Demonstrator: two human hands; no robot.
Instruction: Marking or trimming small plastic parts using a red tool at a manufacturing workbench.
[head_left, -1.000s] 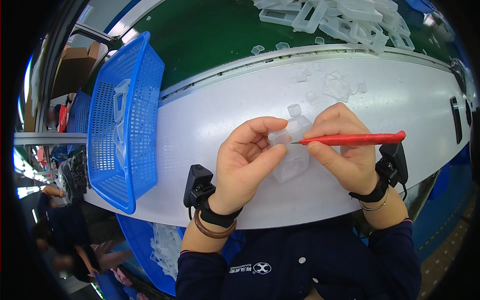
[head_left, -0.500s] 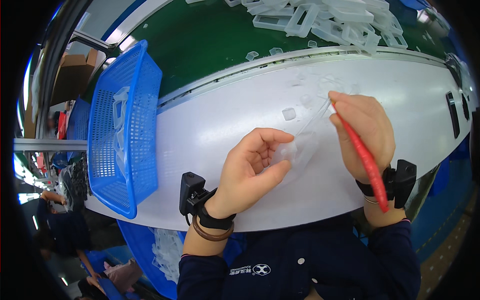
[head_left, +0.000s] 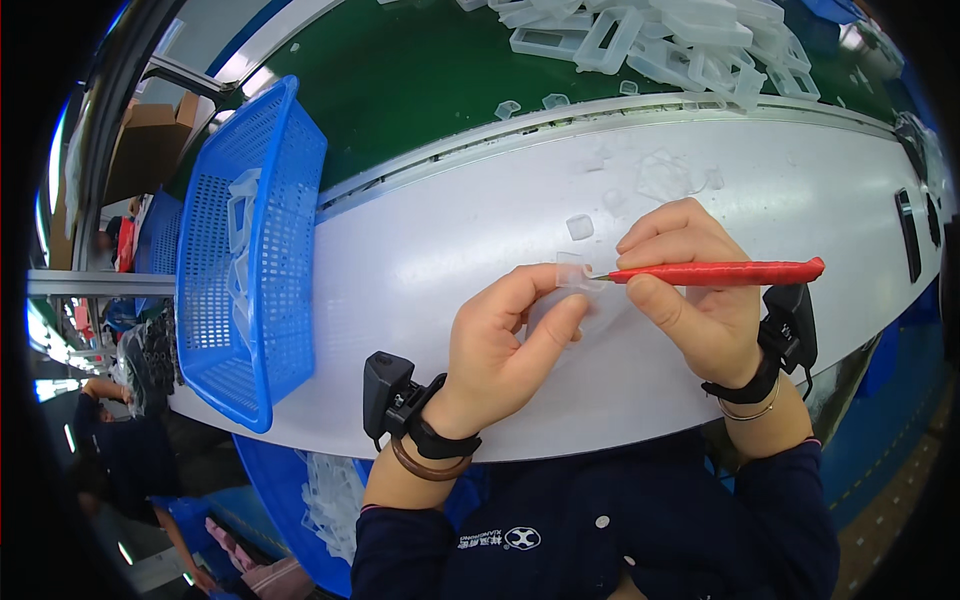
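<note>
Between the thumb and fingers of my left hand [head_left: 510, 340] is a small clear plastic piece [head_left: 572, 272], partly hidden by the fingers. My right hand [head_left: 700, 300] grips a red-handled craft knife [head_left: 720, 273], held nearly level with its handle end pointing right. The knife's thin metal tip meets the right side of the clear piece; whether it cuts in, I cannot tell. Just beyond my left fingertips a small clear square scrap [head_left: 579, 227] lies on the white table [head_left: 400, 300]. Farther back sits a heap of clear scraps [head_left: 665, 177].
A blue perforated basket [head_left: 262, 250] with translucent parts stands at the left. Many translucent frames [head_left: 690, 40] are piled on the green surface [head_left: 400, 100] beyond the metal rail. A blue bin [head_left: 275, 480] of clear pieces is below the table edge. A dark flat object [head_left: 907, 235] lies far right.
The knife has swung from steeply slanted to nearly level, and its tip has come down to the piece. My right hand has moved left and nearer; the left hand has barely shifted.
</note>
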